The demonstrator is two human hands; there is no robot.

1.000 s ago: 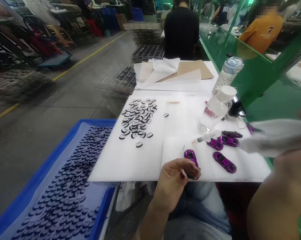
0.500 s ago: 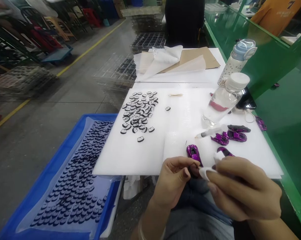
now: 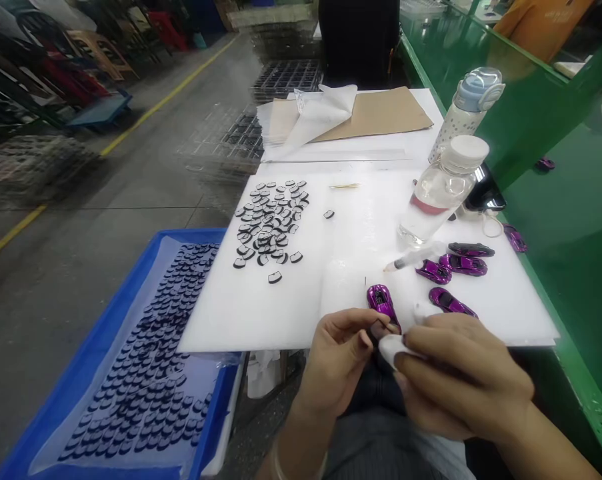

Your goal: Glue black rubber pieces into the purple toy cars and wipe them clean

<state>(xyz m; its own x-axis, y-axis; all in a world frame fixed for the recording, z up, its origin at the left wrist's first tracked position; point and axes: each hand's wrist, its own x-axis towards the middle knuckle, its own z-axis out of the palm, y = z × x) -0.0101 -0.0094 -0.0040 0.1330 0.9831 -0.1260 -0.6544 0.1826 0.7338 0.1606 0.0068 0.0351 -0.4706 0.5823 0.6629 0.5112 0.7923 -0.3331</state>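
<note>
Bright, glare-washed white tabletop (image 3: 265, 313), dimmer floor (image 3: 151, 180), stretched, soft outer edges.

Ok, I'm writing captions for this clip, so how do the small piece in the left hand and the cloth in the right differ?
The small piece in the left hand is dark; the cloth in the right hand is white. The small piece looks thin and stiff, while the cloth looks soft and bunched. Both are held close together; whether they touch is unclear.

Bare forearms (image 3: 551, 430), left hand (image 3: 333, 363) with dark red thumbnail (image 3: 365, 339) and thin pale wristband (image 3: 277, 460), dark grey ribbed garment (image 3: 381, 437)
</note>
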